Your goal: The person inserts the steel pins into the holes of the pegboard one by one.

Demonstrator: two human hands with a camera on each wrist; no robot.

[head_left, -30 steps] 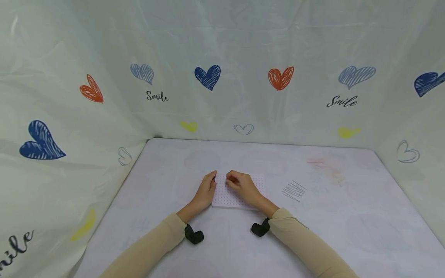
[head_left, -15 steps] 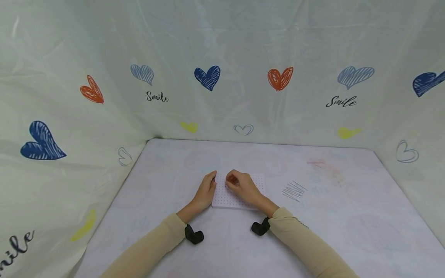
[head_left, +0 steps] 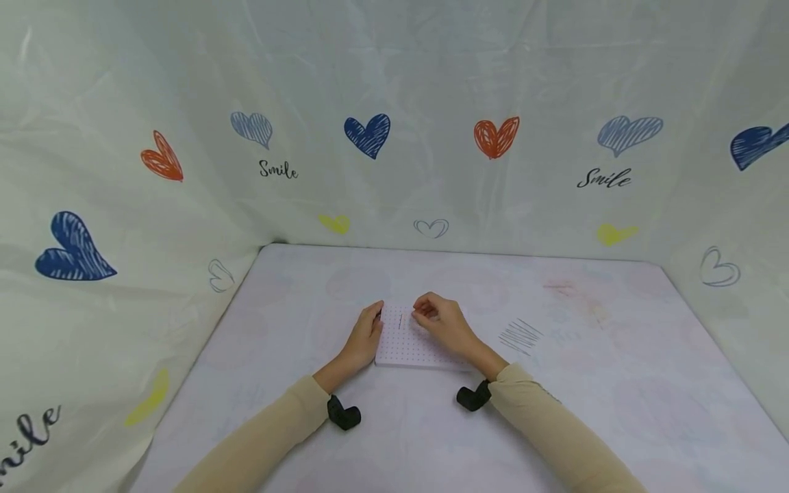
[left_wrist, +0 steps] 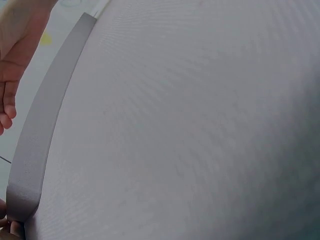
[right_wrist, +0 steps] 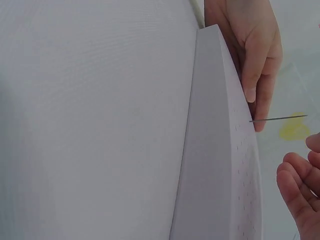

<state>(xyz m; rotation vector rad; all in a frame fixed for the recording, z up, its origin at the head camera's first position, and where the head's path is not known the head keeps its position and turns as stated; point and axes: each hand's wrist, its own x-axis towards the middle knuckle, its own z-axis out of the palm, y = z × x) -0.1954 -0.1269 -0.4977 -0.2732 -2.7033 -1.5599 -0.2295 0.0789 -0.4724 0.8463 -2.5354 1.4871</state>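
Note:
A white board with rows of small holes (head_left: pixel 407 352) lies on the table ahead of me. In the right wrist view its thick pale side wall (right_wrist: pixel 207 145) shows. One thin dark pin (right_wrist: pixel 280 118) stands upright from its top near the left end. My left hand (head_left: pixel 362 340) holds the board's left edge, its thumb and fingers right at the rim. Close over the board, to the right of the pin, is my right hand (head_left: pixel 446 325). Its fingers (right_wrist: pixel 295 177) are loosely bent and apart from the pin, with nothing showing between them.
The white table (head_left: pixel 555 411) bears a patch of dark pen lines (head_left: pixel 520 337) right of the board and a faint reddish stain (head_left: pixel 579 301) farther back. A pale curtain (head_left: pixel 425 75) printed with hearts surrounds it. A black wrist mount (head_left: pixel 473 396) hangs at the right sleeve.
My right hand has let go of the pin and moved right and slightly up from it. The pin now stands by itself in the board. My left hand stays at the left edge.

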